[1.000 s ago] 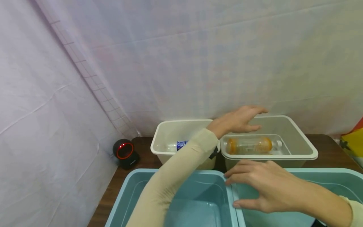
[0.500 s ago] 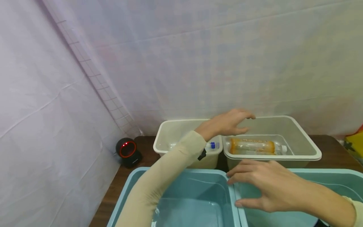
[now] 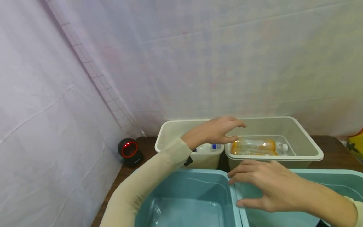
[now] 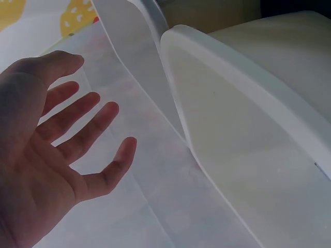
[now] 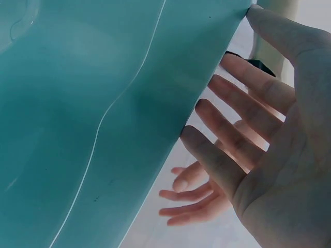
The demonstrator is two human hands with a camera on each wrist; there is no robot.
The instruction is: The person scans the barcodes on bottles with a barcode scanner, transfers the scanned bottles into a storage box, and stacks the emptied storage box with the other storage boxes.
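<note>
My two hands are hovering over the tubs with nothing in them.

I am holding my left hand with fingers spread and relaxed above the far edge where the two white rectangular plastic bins meet, gripping nothing; the left wrist view is showing the same hand with its fingers apart beside a white bin rim. My right hand is floating with fingers straight and apart over the near teal plastic tubs, close to the rim between them. A clear plastic bottle with an orange label is lying on its side in the right white bin, just right of my left hand. A clear bottle with a blue cap is lying in the left white bin. A round black scanner with a red ring is sitting on the dark wooden counter at far left.
</note>
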